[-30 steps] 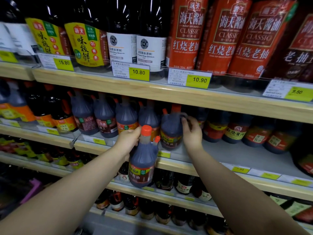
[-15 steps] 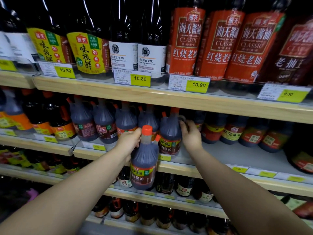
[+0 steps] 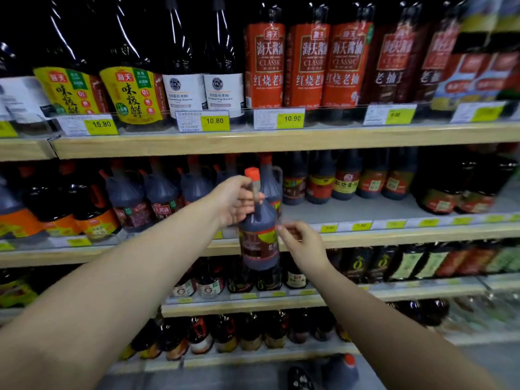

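Observation:
I stand at a shop shelf of sauce bottles. My left hand [image 3: 239,199] grips a dark soy sauce bottle [image 3: 259,237] with an orange cap by its neck and handle, holding it upright in front of the middle shelf [image 3: 394,235]. My right hand [image 3: 302,244] is just right of the bottle's label with loosely curled fingers, fingertips near or touching its side, holding nothing. A second bottle of the same kind [image 3: 271,181] stands on the shelf directly behind the held one.
Rows of similar dark jugs [image 3: 160,192] fill the middle shelf to the left, smaller bottles [image 3: 346,181] to the right. The top shelf carries tall bottles and red cartons [image 3: 306,66] behind price tags [image 3: 291,119]. Lower shelves hold more bottles.
My right hand has let go of the bottle on the shelf and dropped down beside the held bottle. The left hand has carried its bottle a little right and up. The view shifted right.

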{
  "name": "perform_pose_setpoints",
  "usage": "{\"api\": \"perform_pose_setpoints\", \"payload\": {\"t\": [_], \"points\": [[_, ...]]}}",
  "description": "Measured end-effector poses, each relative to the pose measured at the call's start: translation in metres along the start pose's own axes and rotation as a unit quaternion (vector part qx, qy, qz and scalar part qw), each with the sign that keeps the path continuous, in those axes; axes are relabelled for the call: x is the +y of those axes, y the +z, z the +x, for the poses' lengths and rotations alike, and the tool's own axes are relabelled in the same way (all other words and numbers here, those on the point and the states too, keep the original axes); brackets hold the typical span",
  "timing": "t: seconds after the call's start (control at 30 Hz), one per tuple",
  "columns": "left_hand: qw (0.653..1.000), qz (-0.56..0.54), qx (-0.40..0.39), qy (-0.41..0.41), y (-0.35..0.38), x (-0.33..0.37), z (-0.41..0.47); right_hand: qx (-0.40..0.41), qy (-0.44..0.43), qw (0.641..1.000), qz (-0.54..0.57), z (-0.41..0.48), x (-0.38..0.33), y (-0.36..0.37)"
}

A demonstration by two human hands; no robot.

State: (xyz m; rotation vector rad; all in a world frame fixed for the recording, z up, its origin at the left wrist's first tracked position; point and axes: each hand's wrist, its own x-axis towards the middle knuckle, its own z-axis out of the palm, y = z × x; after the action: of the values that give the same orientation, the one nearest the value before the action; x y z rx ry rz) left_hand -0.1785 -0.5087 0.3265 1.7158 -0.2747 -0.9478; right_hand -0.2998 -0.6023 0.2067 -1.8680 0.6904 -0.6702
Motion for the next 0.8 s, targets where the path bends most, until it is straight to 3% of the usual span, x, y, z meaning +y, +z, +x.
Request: {"api": "perform_pose_setpoints", "payload": {"t": [0.2, 0.37, 0.6, 0.73, 0.8], "points": [[0.992, -0.104, -0.067, -0.037, 0.02, -0.005, -0.028, 0.094, -0.036, 0.98, -0.171, -0.046, 0.004, 0.025], [0.98, -0.149, -0.119, -0.051, 0.033, -0.012, -0.046, 0.2, 0.072, 0.95, -0.228, -0.052, -0.001, 0.044], [0.976, -0.107, -0.181, -0.055, 0.027, -0.014, -0.042, 0.208, -0.012, 0.959, -0.192, -0.046, 0.006, 0.022], [0.977, 0.002, -0.208, -0.053, 0.006, -0.009, -0.03, 0.175, -0.071, 0.957, -0.22, -0.032, 0.012, 0.005], [0.978, 0.075, -0.185, -0.053, -0.004, -0.01, -0.018, 0.165, -0.083, 0.956, -0.229, -0.023, 0.016, -0.004]]}}
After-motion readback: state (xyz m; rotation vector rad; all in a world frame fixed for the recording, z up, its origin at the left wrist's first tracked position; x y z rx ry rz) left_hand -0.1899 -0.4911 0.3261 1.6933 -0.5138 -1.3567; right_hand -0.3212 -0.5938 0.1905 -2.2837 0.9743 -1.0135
